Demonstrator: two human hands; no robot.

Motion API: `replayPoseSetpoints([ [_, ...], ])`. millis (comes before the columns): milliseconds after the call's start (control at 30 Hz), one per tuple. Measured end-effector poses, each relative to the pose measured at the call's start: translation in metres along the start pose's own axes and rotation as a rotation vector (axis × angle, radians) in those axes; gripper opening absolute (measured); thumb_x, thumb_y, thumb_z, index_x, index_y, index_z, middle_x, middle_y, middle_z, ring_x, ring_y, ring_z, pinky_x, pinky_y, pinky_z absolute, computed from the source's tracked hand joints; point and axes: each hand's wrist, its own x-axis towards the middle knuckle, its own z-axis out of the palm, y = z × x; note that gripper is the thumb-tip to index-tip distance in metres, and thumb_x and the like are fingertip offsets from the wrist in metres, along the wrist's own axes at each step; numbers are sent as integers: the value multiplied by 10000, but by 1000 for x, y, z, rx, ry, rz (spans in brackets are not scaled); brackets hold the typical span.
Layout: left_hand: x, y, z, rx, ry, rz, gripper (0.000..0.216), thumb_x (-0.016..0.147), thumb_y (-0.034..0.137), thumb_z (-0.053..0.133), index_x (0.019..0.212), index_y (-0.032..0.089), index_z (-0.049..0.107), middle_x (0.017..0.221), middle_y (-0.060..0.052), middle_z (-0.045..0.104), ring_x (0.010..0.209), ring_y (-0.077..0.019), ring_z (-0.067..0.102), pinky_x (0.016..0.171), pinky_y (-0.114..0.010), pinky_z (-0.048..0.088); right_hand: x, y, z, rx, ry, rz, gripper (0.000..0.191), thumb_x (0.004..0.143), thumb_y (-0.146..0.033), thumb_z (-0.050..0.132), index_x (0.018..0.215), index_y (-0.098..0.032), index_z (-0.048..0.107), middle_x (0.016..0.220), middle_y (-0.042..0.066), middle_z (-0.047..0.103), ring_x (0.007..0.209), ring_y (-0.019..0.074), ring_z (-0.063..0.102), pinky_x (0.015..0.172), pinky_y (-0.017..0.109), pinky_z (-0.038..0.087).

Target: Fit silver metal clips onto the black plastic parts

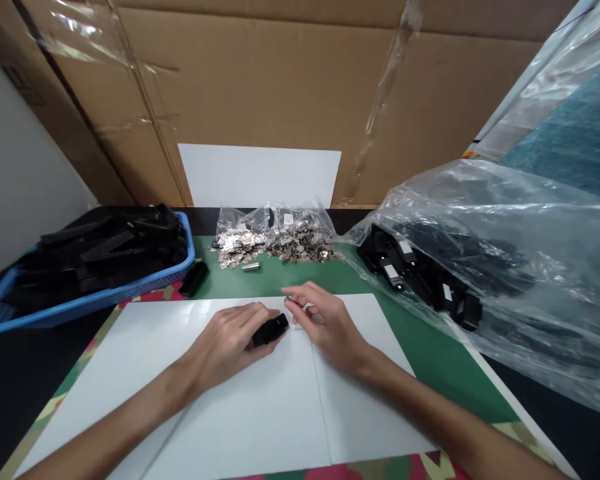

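My left hand is closed around a black plastic housing, whose end points right toward my other hand. Just beside it, my right hand pinches a small metal piece between thumb and fingertips; its exact shape is too small to make out. The two hands are apart, over the white board. Behind them lie two heaps of little metal plates, a shinier one on the left and a darker one on the right. A short silver cylinder rests in front of the heaps.
A blue basket full of black plastic parts stands at left, with one black part outside it. On the right, a clear plastic bag spills black parts with white labels. Cardboard walls off the back.
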Motion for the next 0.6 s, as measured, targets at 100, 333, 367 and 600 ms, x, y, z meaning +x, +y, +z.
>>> replayPoseSetpoints([
  [100, 0, -1, 0, 59, 76, -47, 240, 979, 248, 644, 1204, 226, 561, 987, -23, 724, 868, -176, 719, 723, -280, 556, 0, -4, -1, 35, -57, 17, 195, 1021, -279, 595, 1150, -224, 731, 957, 52, 650, 755, 148, 645, 653, 255, 592],
  [333, 0, -1, -3, 62, 97, -99, 264, 947, 207, 669, 1193, 234, 576, 998, -11, 701, 849, -158, 697, 675, -248, 520, -1, -2, 1, 68, -27, 67, 159, 1008, -306, 621, 1103, -216, 711, 943, 39, 658, 746, 150, 688, 661, 270, 620],
  [367, -1, -1, -3, 61, 97, -104, 275, 943, 204, 672, 1199, 234, 576, 1007, -10, 702, 841, -154, 695, 671, -246, 517, -1, -2, 2, 54, -10, 64, 154, 1004, -305, 626, 1098, -212, 705, 935, 40, 659, 756, 154, 689, 650, 267, 617],
  [600, -2, -3, 0, 63, 130, -103, 361, 913, 175, 704, 1243, 233, 570, 1041, -3, 706, 858, -147, 698, 681, -241, 515, -1, -7, -3, 88, -31, 35, 314, 1028, -287, 583, 1328, -240, 661, 992, 53, 641, 783, 147, 672, 563, 235, 575],
])
